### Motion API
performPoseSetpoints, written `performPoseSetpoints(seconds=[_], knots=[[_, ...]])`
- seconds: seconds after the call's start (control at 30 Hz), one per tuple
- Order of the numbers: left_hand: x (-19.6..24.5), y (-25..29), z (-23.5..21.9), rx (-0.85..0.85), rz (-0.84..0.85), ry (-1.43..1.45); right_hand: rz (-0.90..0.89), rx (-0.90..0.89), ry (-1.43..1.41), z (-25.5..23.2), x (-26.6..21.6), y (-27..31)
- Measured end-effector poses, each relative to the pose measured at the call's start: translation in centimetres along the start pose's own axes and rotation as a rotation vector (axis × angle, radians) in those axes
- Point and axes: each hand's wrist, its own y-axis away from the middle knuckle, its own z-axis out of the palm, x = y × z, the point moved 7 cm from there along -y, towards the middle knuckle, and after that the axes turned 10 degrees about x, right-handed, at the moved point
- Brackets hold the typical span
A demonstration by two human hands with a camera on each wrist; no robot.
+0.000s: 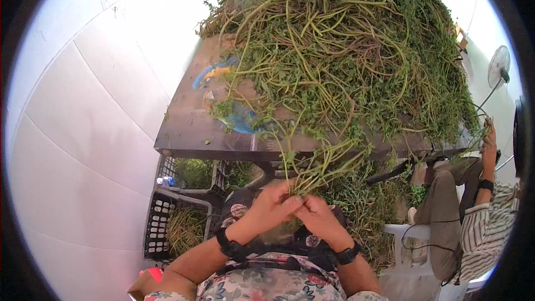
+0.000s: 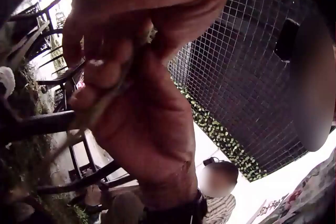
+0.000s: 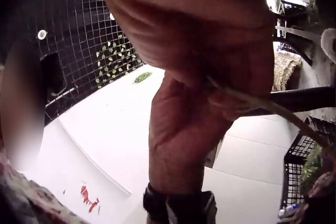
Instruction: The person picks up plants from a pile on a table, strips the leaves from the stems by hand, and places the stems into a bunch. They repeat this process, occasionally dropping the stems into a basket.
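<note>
Over the lap, my two hands meet at a small bunch of leafy green stems [image 1: 326, 170]. The left hand [image 1: 273, 206] grips the bunch near its lower ends, its thumb lying against the right one. Close beside it, the right hand [image 1: 320, 220] pinches the same stem ends with curled fingers. In the left wrist view a stem [image 2: 97, 111] runs out from between the fingers. Another stem [image 3: 278, 111] sticks out of the hands in the right wrist view. Leaf tips of the bunch reach up to the near edge of the table [image 1: 184, 128].
A large tangled heap of the same greens [image 1: 345, 50] covers most of the table. Black crates [image 1: 161, 226] with cut stems stand at lower left. More greens [image 1: 362, 206] lie below the table. At right sit another person [image 1: 490, 217], a white plastic chair [image 1: 398, 245] and a fan [image 1: 499, 67].
</note>
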Motion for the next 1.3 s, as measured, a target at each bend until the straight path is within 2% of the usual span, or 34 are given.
performPoseSetpoints(seconds=[0.1, 0.2, 0.3, 0.33, 0.43, 0.5, 0.6, 0.7, 0.73, 0.83, 0.93, 1.0, 1.03, 1.07, 1.13, 1.23, 1.3], knots=[[-1.8, -0.7, 0.0, 0.015, 0.142, 0.094, -0.120, -0.039, 0.233, 0.7, 0.4, 0.4], [-1.9, -0.3, -0.7, 0.073, 0.092, 0.263, -0.136, -0.041, 0.384, 0.3, -0.3, 0.6], [-1.4, 0.2, -1.6, 0.103, 0.126, 0.164, 0.019, 0.042, 0.100, -1.1, 1.3, 0.9], [-1.9, 0.2, -1.5, 0.094, 0.100, 0.217, 0.110, 0.018, 0.121, -1.7, 1.7, 0.8], [-3.0, 0.4, -0.9, 0.046, 0.010, 0.297, 0.059, 0.165, -0.216, -3.0, 1.2, 0.3], [-2.9, 0.9, -0.4, -0.007, -0.062, 0.242, 0.143, 0.150, -0.383, -3.0, 1.2, 0.0], [-2.6, 1.3, 0.1, 0.021, -0.120, 0.355, 0.239, 0.219, -0.702, -2.7, 2.6, -0.2], [-3.7, 1.0, -0.8, 0.039, -0.045, 0.328, 0.164, 0.267, -1.059, -4.3, 2.3, 0.0], [-3.7, 1.1, -1.0, 0.044, -0.045, 0.325, 0.175, 0.288, -1.081, -5.2, 2.5, 0.1], [-3.6, 1.2, -1.4, 0.031, -0.054, 0.287, 0.241, 0.581, -1.037, -8.9, 3.7, 1.3], [-4.0, 1.7, -1.8, -0.014, -0.090, 0.200, 0.145, 0.676, -0.919, -14.6, 6.7, 2.4], [-4.3, 1.8, -2.1, -0.021, -0.111, 0.151, 0.006, 0.749, -0.973, -17.1, 6.0, 3.3], [-4.0, 1.7, -2.2, -0.008, -0.057, 0.102, -0.066, 0.787, -0.998, -17.8, 5.4, 3.8], [-3.6, 1.7, -2.2, 0.004, -0.003, 0.052, -0.142, 0.731, -0.951, -18.0, 4.3, 4.0], [-3.0, 1.5, -2.1, -0.005, 0.086, -0.049, -0.289, 0.621, -0.854, -16.3, -1.1, 4.1], [-2.8, 1.6, -1.7, -0.057, 0.168, -0.170, -0.354, 0.654, -0.243, -12.7, -5.8, 3.6], [-3.0, 1.8, -1.5, -0.071, 0.196, -0.213, -0.241, 0.410, 0.073, -9.8, -5.5, 2.2]])
